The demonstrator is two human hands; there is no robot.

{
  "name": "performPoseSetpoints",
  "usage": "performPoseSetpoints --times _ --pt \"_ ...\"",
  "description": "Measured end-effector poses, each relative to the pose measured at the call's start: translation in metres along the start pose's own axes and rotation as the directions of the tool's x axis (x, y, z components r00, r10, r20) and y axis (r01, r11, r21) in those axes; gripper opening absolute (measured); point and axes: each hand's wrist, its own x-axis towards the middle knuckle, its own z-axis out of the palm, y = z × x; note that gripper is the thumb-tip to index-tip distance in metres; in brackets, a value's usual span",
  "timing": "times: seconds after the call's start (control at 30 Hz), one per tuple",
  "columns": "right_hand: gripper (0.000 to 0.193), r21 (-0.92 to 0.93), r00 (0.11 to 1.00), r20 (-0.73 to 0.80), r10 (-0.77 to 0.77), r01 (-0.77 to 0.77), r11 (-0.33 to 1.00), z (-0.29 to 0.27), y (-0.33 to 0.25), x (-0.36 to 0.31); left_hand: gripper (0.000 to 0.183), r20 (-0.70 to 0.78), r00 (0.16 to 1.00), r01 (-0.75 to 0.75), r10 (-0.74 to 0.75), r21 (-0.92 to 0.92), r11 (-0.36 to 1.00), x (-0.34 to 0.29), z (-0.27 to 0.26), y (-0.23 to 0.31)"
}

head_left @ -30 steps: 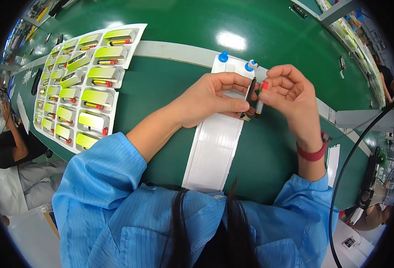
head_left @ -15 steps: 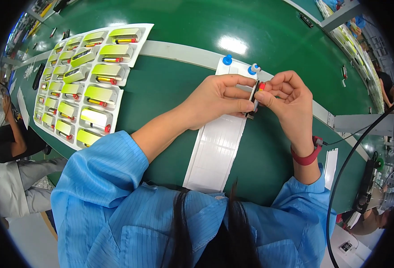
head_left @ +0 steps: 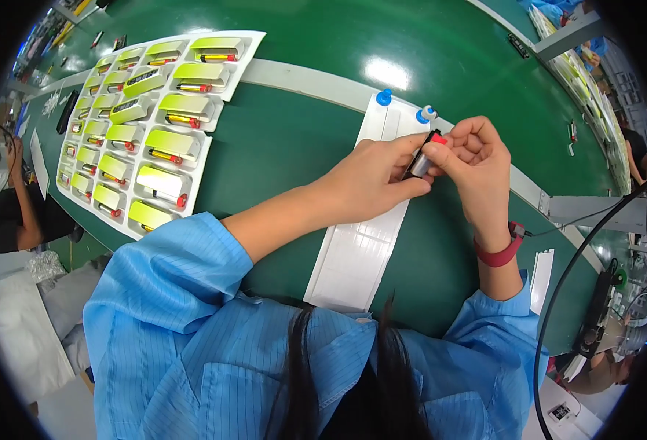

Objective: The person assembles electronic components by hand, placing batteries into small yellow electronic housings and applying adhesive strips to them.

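Note:
Above a long white strip [head_left: 353,257], my two hands meet around a narrow black casing [head_left: 414,167]. The fingers and thumb of my left hand [head_left: 371,180] are closed on the casing. My right hand [head_left: 476,158] pinches a small silver, battery-like cylinder with a red end [head_left: 438,139], which lies along the casing. Fingers partly cover both parts, so how far the cylinder sits inside is hidden. The casing is tilted, its red end up and toward the right.
On the left lies a white moulded tray [head_left: 207,136] with several yellow-green and white cases and red-ended cylinders. Blue-topped pegs [head_left: 384,97] stand at the strip's far end. A black cable [head_left: 551,323] hangs at right. A person [head_left: 26,213] sits at far left.
The casing has turned from nearly edge-on, so the silver cylinder now shows. My left fingers have shifted along it. The view has moved slightly.

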Motion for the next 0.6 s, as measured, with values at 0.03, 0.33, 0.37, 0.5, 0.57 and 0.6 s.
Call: performPoseSetpoints --times 0.03,0.33,0.37,0.5,0.57,0.6 --pt "0.023 0.109 0.995 0.02 0.102 -0.103 0.989 -0.003 -0.001 0.002 0.042 0.057 0.998 0.037 -0.026 -0.199 0.979 0.003 -0.002 -0.006" --pt "0.023 0.069 0.984 0.144 -0.103 0.094 0.993 -0.012 0.005 -0.002 0.023 0.123 0.991 0.105 -0.047 -0.521 0.847 0.005 0.001 -0.009" --pt "0.022 0.087 0.98 0.17 -0.106 0.093 0.992 -0.01 0.006 -0.001 0.022 0.114 0.993 0.09 -0.036 -0.513 0.854 0.005 0.002 -0.011" --pt "0.022 0.14 0.97 0.232 -0.076 0.044 0.989 -0.009 0.009 0.005 0.028 0.128 0.99 0.111 -0.054 -0.503 0.857 0.006 0.0 -0.013" --pt "0.022 0.065 0.983 0.177 -0.041 0.03 0.997 -0.008 0.012 0.006 0.026 0.117 0.993 0.084 -0.023 -0.548 0.832 0.003 -0.001 -0.017" --pt "0.023 0.032 0.982 0.182 -0.043 0.038 0.999 -0.01 0.011 0.004 0.025 0.114 0.993 0.054 0.014 -0.572 0.818 0.005 0.002 -0.019"
